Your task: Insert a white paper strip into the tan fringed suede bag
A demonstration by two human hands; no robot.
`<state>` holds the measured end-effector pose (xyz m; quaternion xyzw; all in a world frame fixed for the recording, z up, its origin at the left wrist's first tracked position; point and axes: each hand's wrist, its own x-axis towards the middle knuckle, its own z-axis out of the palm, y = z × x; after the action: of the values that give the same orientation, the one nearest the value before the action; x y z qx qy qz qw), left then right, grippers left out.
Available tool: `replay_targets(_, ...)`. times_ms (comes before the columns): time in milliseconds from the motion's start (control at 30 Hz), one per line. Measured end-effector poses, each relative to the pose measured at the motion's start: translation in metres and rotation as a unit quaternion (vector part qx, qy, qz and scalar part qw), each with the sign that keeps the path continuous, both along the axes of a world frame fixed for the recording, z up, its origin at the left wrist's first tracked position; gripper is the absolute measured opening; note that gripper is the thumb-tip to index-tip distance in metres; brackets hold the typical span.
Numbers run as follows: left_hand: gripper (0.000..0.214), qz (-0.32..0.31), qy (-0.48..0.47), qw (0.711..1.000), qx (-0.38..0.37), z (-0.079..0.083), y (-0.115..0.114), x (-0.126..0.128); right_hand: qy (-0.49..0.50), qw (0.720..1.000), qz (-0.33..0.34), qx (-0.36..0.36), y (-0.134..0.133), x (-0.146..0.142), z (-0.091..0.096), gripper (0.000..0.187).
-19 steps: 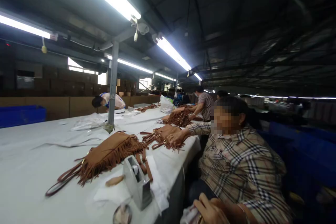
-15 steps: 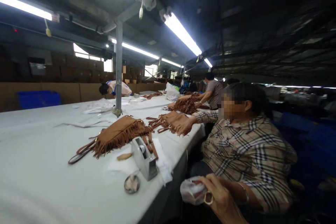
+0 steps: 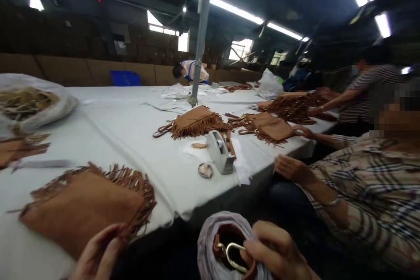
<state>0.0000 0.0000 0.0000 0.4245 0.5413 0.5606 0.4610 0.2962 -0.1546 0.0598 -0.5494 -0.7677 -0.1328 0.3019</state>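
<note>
My right hand [image 3: 278,253] is at the bottom centre, closed around a thin plastic bag [image 3: 210,245] that holds a brown strap with a gold clasp [image 3: 233,257]. My left hand [image 3: 98,256] is at the bottom left, fingers loosely curled against the near edge of a brown fringed suede bag [image 3: 85,203] that lies flat on the white table [image 3: 131,135]. The left fingertips touch the bag's fringe; whether they grip it is unclear.
A tape dispenser [image 3: 220,152] and a small round dish [image 3: 205,169] stand mid-table, with more fringed bags [image 3: 197,122] behind. A plastic sack [image 3: 29,105] sits far left. A co-worker in a plaid shirt [image 3: 370,192] sits close on the right; others work further along.
The view has swung left and down. My left hand and the near fringed bag have come into view, and the bagged clasp in my right hand now sits at bottom centre.
</note>
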Motion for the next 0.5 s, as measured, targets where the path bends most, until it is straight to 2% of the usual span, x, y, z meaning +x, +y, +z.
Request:
replay_targets(67, 0.051, -0.163, -0.032, 0.985, -0.041, 0.012, 0.002, 0.006, -0.048, 0.993, 0.102, -0.043, 0.011, -0.013, 0.002, 0.023)
replay_targets(133, 0.052, -0.298, -0.072, 0.951, -0.043, 0.028, 0.004, 0.021, -0.081, 0.978, 0.183, -0.052, 0.022, -0.027, 0.007, 0.020)
replay_targets(167, 0.052, -0.365, -0.094, 0.924, -0.061, 0.036, 0.005, 0.029, -0.084, 0.973, 0.211, -0.047, 0.027, -0.033, 0.009, 0.019)
replay_targets(233, 0.057, -0.510, -0.125, 0.846, -0.096, 0.049, 0.004, 0.045, -0.062, 0.963, 0.261, -0.011, 0.038, -0.043, 0.008, 0.020)
replay_targets(300, 0.059, -0.619, -0.110, 0.769, -0.117, 0.053, 0.003, 0.053, -0.031, 0.950, 0.306, 0.048, 0.048, -0.050, 0.001, 0.022)
replay_targets(367, 0.056, -0.673, -0.073, 0.724, -0.131, 0.049, 0.001, 0.055, -0.006, 0.935, 0.342, 0.092, 0.056, -0.053, -0.009, 0.021)
replay_targets(500, 0.054, -0.690, -0.065, 0.692, -0.202, 0.025, -0.002, 0.050, 0.010, 0.925, 0.365, 0.104, 0.065, -0.055, -0.026, 0.019)
